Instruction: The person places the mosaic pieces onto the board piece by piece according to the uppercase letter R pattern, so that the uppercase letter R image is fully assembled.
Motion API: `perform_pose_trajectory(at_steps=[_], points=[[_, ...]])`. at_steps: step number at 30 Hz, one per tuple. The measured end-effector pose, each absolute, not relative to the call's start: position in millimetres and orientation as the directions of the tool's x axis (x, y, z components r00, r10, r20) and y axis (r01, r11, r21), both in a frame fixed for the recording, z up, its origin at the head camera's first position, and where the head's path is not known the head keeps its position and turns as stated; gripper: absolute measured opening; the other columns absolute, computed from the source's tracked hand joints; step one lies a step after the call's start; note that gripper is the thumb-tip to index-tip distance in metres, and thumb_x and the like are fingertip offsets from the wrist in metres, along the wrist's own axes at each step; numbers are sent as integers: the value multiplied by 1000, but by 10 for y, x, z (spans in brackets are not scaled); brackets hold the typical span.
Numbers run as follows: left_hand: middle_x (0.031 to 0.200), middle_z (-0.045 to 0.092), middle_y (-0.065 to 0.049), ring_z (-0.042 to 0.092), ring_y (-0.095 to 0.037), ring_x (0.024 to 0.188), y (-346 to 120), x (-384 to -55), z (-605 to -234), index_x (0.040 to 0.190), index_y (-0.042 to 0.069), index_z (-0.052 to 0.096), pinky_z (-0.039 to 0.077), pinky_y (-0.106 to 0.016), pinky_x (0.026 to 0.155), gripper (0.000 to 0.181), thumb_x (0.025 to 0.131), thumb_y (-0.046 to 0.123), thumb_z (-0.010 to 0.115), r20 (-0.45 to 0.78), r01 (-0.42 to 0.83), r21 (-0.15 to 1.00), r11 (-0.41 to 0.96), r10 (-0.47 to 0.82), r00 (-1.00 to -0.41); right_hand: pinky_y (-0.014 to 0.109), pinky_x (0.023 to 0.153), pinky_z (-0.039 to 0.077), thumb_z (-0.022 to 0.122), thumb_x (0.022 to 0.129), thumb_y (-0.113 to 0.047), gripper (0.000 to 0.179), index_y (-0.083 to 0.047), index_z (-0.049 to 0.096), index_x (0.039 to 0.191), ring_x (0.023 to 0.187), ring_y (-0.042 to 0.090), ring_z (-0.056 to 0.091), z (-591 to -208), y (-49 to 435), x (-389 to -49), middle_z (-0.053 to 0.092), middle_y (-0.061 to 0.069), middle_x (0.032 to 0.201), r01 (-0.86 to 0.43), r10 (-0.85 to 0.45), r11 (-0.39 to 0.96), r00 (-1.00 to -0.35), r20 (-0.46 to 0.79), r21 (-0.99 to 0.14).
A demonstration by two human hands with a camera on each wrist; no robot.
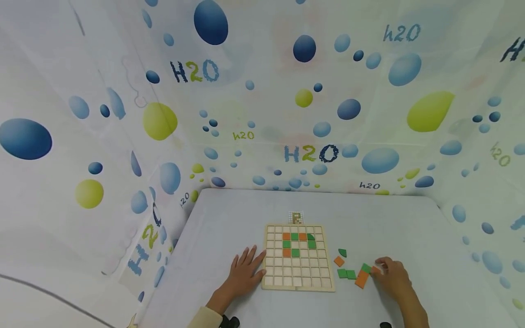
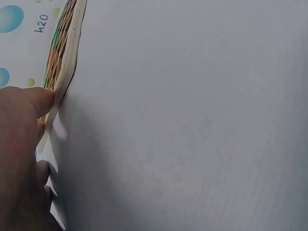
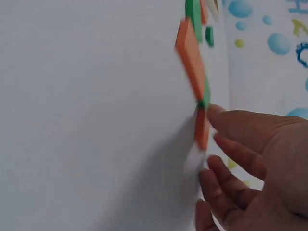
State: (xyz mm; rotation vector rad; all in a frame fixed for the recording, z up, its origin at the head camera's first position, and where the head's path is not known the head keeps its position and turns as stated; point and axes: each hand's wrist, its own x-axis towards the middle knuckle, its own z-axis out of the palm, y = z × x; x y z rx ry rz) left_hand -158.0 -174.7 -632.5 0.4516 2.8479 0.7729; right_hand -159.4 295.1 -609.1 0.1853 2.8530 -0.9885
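Note:
A square wooden grid board (image 1: pixel 301 272) lies on the white table, several cells filled with orange and green tiles. Beside its left edge, my left hand (image 1: pixel 244 274) rests with fingers spread, the thumb and a fingertip touching the rim. In the left wrist view, fingers meet the board's side (image 2: pixel 71 60). My right hand (image 1: pixel 393 279) is at the loose tiles, its thumb at an orange tile (image 3: pixel 202 127). The other fingers bend loosely, apart from one another. Adjoining that tile are a green tile (image 1: pixel 366 268) and orange tiles (image 1: pixel 362 279).
Between the board and my right hand lie two green squares (image 1: pixel 346 274), an orange square (image 1: pixel 339 261) and a green rounded piece (image 1: pixel 342 252). A small pattern card (image 1: pixel 296 217) sits behind the board. A printed curtain (image 1: pixel 262 105) surrounds the table.

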Motion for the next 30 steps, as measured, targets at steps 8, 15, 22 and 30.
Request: perform_pose_trajectory(at_steps=[8, 15, 22, 30], points=[[173, 26, -20, 18, -50, 159, -1760, -1572, -6381, 165, 22, 39, 10, -75, 122, 61, 110, 47, 49, -44, 257, 507, 822, 323, -945, 54, 88, 53, 67, 98, -4, 29, 12, 61, 122, 101, 36, 61, -6215, 3078, -1565, 58, 30, 112, 106, 61, 788, -994, -94, -607], [172, 27, -21, 19, -51, 158, -1741, -1561, -6297, 164, 18, 41, 11, -77, 120, 60, 110, 42, 51, -56, 252, 512, 821, 325, -944, 59, 91, 51, 63, 100, -2, 27, 13, 60, 123, 107, 43, 60, -6290, 3073, -1675, 59, 33, 115, 35, 44, 791, -999, 0, -610], [174, 25, -17, 18, -47, 160, -1738, -1584, -6367, 165, 20, 39, 11, -74, 123, 61, 110, 45, 50, -65, 241, 494, 835, 312, -948, 65, 86, 49, 60, 101, -5, 28, 11, 59, 124, 113, 55, 56, -6331, 2976, -1907, 55, 39, 122, 80, 86, 812, -996, -17, -579], [172, 28, -20, 21, -50, 158, -1748, -1580, -6349, 164, 20, 40, 12, -77, 120, 61, 109, 45, 51, -50, 260, 507, 822, 330, -943, 62, 84, 48, 62, 101, -8, 27, 9, 61, 122, 108, 47, 58, -6332, 2781, -2111, 58, 32, 117, 57, 47, 802, -998, -34, -594]])
